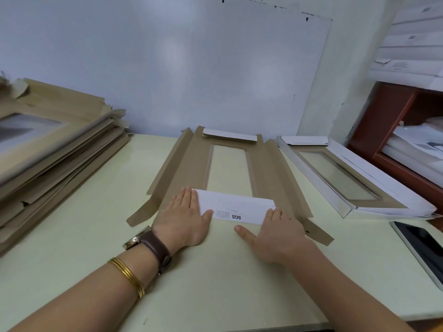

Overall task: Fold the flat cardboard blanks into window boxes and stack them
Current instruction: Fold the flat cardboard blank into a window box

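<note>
On the worktop (96, 236): near flap being creased

At the near end of the blank (263, 173), both hands press the white flap (239, 208) down. The left hand (184, 216) is on its left end and the right hand (280, 233) on its right, fingers straight, gripping nothing. The far flap (229, 135) is already folded. Next, I judge, the long side flaps need raising and locking. Counted: 1 blank in work, 1 folded box (359, 188) right of it, 1 stack (60, 149) of blanks left of it, number unclear.
</note>
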Demonstrator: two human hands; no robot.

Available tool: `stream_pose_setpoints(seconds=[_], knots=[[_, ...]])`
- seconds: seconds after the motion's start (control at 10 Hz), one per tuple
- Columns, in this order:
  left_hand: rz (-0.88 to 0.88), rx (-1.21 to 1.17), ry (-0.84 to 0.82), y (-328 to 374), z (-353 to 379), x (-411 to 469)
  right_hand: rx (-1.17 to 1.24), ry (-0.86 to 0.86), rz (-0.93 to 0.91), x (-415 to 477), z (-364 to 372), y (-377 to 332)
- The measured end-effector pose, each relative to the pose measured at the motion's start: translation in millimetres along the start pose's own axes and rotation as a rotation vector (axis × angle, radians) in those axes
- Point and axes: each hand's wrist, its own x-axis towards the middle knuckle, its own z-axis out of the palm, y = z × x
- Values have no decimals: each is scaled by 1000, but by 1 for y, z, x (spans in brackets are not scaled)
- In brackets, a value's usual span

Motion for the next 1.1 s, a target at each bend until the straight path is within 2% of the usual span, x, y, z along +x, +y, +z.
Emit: stream_pose_setpoints(seconds=[0.2,0.4,0.6,0.7,0.8,0.9,1.1], knots=[[-9,-3,3,0,2,0,73,-36,-56,-13,8,12],[-25,-25,13,-2,5,0,276,-56,-132,-13,19,25],[-27,-23,39,0,5,0,389,-75,-120,-8,27,20],[-34,-87,35,1,0,0,578,-57,-31,0,20,22],[-44,-313,114,-5,-11,2,853,-5,5,7,3,30],[-78,-482,194,-11,-20,5,714,96,-107,6,-3,37],[-208,-547,254,-17,-22,4,734,219,-159,22,1,39]])
